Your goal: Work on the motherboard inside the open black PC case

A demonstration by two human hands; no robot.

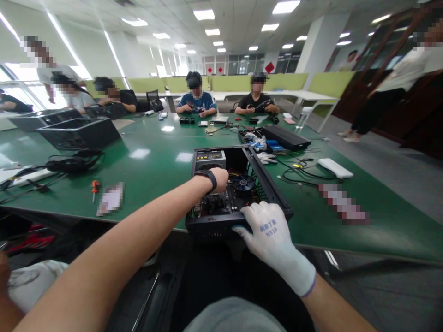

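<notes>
A black computer case (214, 226) lies open-side up at the table's near edge. Inside it are a grey power supply (215, 159), a round black cooling fan (243, 183) and a motherboard with cables. My left hand (219, 180), bare with a black band at the wrist, reaches into the case between the power supply and the fan. It looks closed, its fingertips turned down and away; what they hold, if anything, is hidden. My right hand (268, 228) wears a white glove and grips the case's near right rim, fingers over the edge and thumb in front.
Around the green table (155, 184) are several seated people. An orange-handled screwdriver (95, 188) and black headphones (74, 161) lie left. Another open case (81, 133) stands farther left. Right are a tray of gloves (256, 139), black cables (294, 173) and a white power bank-like block (335, 168).
</notes>
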